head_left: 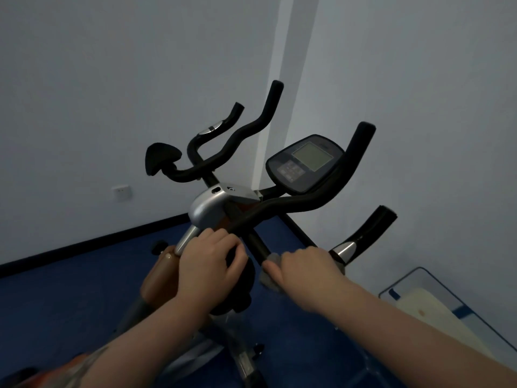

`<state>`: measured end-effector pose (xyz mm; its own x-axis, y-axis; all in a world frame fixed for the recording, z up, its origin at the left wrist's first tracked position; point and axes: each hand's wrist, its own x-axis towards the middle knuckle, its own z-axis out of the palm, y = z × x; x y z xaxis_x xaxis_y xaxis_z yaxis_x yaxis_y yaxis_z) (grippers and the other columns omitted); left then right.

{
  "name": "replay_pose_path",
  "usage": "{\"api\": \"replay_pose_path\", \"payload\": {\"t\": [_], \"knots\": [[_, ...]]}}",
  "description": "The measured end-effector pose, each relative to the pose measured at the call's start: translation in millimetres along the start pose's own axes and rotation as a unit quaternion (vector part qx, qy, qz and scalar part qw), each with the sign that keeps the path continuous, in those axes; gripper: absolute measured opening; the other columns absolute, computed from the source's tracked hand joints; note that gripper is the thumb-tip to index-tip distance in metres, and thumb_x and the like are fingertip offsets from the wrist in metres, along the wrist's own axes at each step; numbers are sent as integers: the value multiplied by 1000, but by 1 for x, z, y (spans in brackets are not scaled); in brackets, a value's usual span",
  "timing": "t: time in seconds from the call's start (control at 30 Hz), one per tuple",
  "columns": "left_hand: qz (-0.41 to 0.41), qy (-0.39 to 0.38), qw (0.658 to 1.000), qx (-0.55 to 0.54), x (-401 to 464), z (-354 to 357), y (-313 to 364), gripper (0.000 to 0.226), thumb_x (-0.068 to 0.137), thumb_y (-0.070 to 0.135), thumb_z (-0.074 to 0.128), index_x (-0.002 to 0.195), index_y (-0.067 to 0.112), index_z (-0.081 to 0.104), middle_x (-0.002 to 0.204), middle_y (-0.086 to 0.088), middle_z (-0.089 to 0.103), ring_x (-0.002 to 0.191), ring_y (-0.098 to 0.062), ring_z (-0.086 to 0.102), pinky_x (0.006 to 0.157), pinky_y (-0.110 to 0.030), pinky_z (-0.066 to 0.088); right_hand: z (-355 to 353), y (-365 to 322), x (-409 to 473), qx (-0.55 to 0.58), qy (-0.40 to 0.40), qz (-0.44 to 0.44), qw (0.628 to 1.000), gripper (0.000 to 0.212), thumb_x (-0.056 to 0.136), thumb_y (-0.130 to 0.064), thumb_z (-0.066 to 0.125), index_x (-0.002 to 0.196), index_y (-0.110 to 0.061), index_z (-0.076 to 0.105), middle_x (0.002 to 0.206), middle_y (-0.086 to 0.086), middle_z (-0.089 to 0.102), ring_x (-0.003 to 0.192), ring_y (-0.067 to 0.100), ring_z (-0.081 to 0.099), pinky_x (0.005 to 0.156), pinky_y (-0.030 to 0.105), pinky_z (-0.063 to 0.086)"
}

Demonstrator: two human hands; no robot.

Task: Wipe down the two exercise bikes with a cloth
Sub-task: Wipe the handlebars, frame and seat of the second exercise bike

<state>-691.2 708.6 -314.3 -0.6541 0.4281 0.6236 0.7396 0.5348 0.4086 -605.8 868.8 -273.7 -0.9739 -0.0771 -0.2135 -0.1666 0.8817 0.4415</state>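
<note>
The near exercise bike [212, 208] is seen from above, standing on the blue floor [70, 298] close to the corner where two white walls meet. Its black handlebar [293, 204] runs across the centre of the view, with the display console [305, 162] mounted above it, screen facing up.

L. hand [208, 264]: fingers are curled over a dark rounded part just below the silver stem housing [205, 210]. Grasp is closed on that part; what exactly is held cannot be told.

R. hand [305, 271]: closed around a grey cloth [270, 271], which is pressed against the near end of a black handlebar tube [258, 245]. Cloth is bunched; edges show above and below the thumb.

A silver grip sensor [345, 249] is visible on the handlebar branch just right of the r. hand. An orange frame section [159, 278] is seen below the l. hand.

A 2nd set of black handlebars [237, 133] and a black pad [161, 161] stand behind, nearer the wall; these appear to belong to the second bike.

Misc.: a wall socket [122, 192] is set low on the left wall. A flat white panel with blue trim [436, 312] lies on the floor at the right edge.
</note>
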Motion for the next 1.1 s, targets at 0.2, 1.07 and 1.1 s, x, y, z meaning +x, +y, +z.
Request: {"api": "replay_pose_path", "payload": {"t": [0.2, 1.07, 1.1], "knots": [[-11, 8, 1000, -7, 1, 2, 0, 27, 85, 33, 47, 65, 22, 62, 64, 12, 53, 61, -6, 44, 55, -12, 24, 1, 0, 10, 42, -21, 7, 999, 60, 93, -23, 54, 141, -19, 19, 112, 14, 54, 90, 32, 56, 59, 38, 31], [33, 0, 999, -33, -2, 5, -9, 30, 88, 34, 43, 70, 20, 63, 67, 9, 54, 64, -10, 44, 55, -27, 36, 18, 30, -36, 84, 216, 10, 973, 27, 95, -36, 53, 83, -14, 63, 75, 4, 63, 64, 24, 60, 60, 35, 45], [33, 0, 999, -38, -2, 6, -10, 30, 88, 34, 43, 70, 20, 63, 67, 9, 55, 64, -11, 45, 55, -29, 38, 23, 46, -44, 80, 269, 21, 959, 29, 94, -34, 52, 77, -13, 65, 72, 4, 62, 62, 24, 59, 63, 35, 50]]}}
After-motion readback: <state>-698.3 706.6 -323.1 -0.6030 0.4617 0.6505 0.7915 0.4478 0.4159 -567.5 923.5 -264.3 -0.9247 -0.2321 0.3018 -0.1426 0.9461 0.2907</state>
